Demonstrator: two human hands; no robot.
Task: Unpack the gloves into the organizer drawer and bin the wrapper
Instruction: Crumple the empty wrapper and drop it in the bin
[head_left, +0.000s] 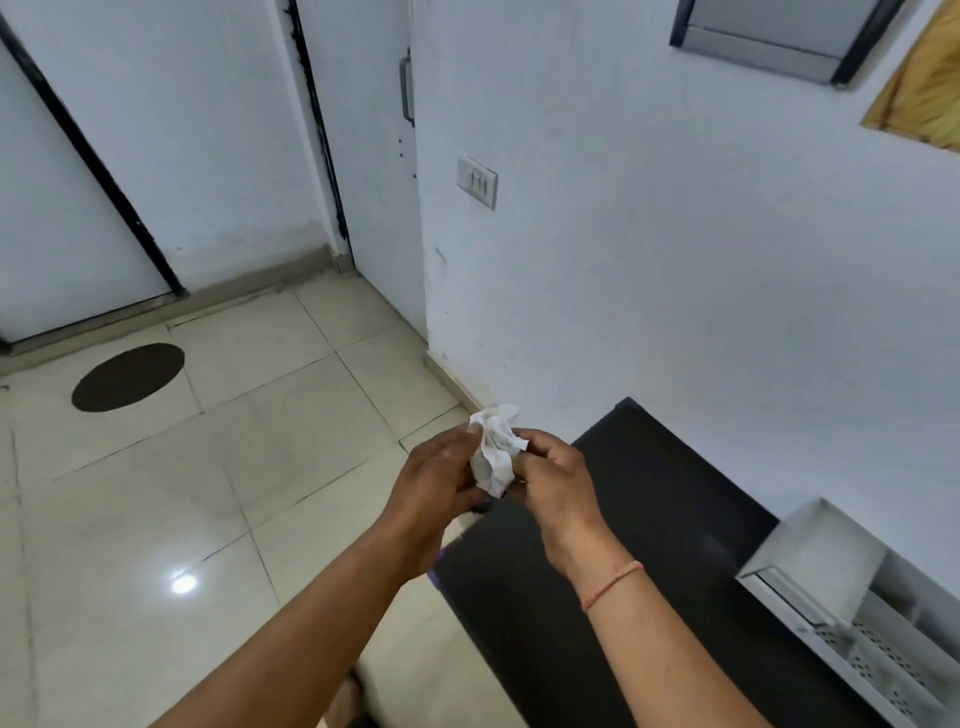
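A crumpled white wrapper (495, 451) is pinched between the left hand (441, 480) and right hand (553, 480), fingers pressed onto it. The organizer drawer (852, 597) is located below-right of the grip, well apart.

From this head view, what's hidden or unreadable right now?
- Bin: none in the head view.
- Organizer: cut off by the right and bottom edges; drawer contents unreadable.
- White crumpled wrapper: partly covered by the left hand and right hand; whether gloves remain inside is unclear.
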